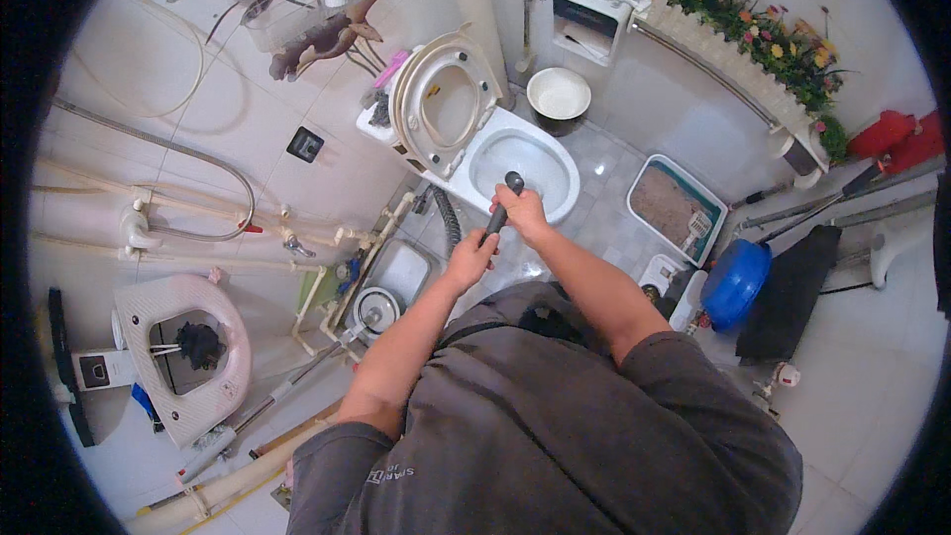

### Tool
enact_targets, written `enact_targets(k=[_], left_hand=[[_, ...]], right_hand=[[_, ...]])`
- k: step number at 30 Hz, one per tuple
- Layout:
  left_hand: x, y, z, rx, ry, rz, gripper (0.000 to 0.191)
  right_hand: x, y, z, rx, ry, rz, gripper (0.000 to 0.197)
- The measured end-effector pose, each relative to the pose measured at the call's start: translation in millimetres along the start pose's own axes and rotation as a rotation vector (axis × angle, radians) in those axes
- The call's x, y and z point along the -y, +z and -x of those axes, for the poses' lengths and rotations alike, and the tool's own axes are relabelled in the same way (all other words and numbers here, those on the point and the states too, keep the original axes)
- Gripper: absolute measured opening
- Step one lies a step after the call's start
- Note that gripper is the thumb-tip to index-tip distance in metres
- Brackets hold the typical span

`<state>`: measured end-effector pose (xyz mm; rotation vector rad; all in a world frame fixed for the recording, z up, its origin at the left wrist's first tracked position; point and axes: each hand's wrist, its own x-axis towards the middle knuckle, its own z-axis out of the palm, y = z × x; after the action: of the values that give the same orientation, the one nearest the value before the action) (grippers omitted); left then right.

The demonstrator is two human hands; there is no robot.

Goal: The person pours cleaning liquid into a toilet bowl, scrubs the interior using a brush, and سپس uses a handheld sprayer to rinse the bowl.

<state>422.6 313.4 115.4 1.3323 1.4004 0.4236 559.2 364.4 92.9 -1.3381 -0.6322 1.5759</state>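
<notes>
Both of my hands are wrapped around a dark grey tubular tool (498, 220) with a rounded end. My right hand (524, 212) grips it nearer the rounded end, which shows over the toilet bowl. Closer to my body, my left hand (469, 260) holds the tool's lower part in the picture. The white toilet (569, 189) has its bowl uncovered. Its seat and lid (416, 100) are raised, leaning back towards the tank. Whether the tool touches the bowl cannot be told.
A ribbed dark hose (448, 217) and a grey basin (405, 261) lie left of the toilet. A white bowl (559, 93) stands beyond it. To the right are a litter tray (661, 204) and a blue basin (735, 284). A mop (286, 386) leans at the left.
</notes>
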Motion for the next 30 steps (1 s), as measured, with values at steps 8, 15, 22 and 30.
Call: enact_targets(k=[8,15,22,30], left_hand=[[-4.9,-8.1,-5.3,-0.003,0.174,-0.099,0.034],[-21.3,-13.5,-2.7,-0.011,0.208,-0.12,0.035],[2.4,-29.8,19.1,0.029,0.036,-0.165,0.036],[37.9,-50.1,49.9,-0.023,-0.066,-0.203,0.036]], right_hand=[[6.7,-1.9,2.0,-0.066,-0.137,-0.028,0.03],[24.1,4.5,6.7,-0.118,-0.138,-0.021,0.029],[-4.9,25.6,23.0,-0.064,0.002,-0.084,0.028],[-48.8,55.3,28.6,0.057,0.122,-0.126,0.025]])
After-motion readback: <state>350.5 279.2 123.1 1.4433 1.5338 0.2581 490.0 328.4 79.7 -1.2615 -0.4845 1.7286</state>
